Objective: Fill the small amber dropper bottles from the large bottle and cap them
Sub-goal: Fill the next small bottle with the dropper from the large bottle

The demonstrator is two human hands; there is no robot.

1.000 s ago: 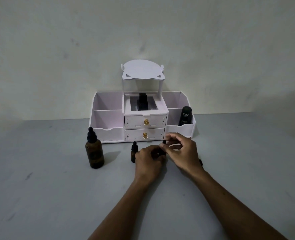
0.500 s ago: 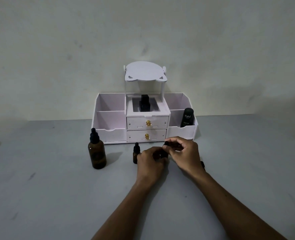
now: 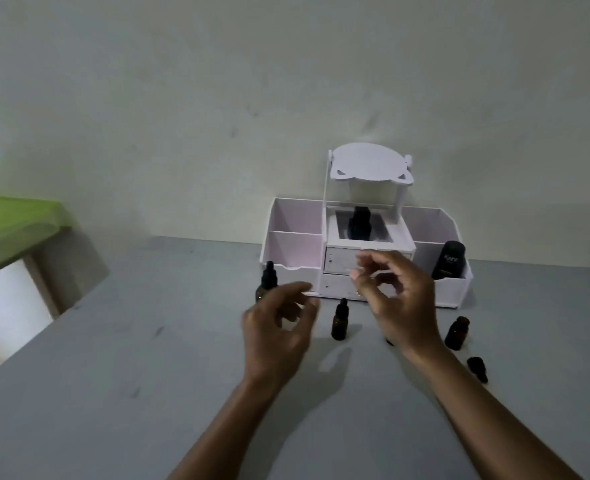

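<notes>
Well, both hands hang above the grey table (image 3: 148, 375) with nothing in them, as far as the blur lets one tell. The left hand (image 3: 279, 327) has relaxed, loosely spread fingers just in front of the large bottle (image 3: 268, 282), which stands capped near the white organiser (image 3: 293, 251); the right hand (image 3: 397, 299) hovers with loosely curled fingers before the organiser's drawers.

One capped small bottle (image 3: 340, 322) stands upright between the two hands; an open small bottle (image 3: 457, 332) stands to the right of the right wrist, and its dropper cap (image 3: 477, 367) lies on its side just nearer the camera. A dark bit shows at the wrist's edge, too hidden to name.

The small bottles look like smooth, hard glass; they are probably very light, narrow in the base and easy to knock over, so one hand should pinch the body low down while the other works the cap. The cap is best taken by its stiff collar, not the soft bulb, which would squash and squirt; lying loose, it may roll. The large bottle will likely be heavier and slippery; a full grip round its body seems safest for tilting or drawing from it.
</notes>
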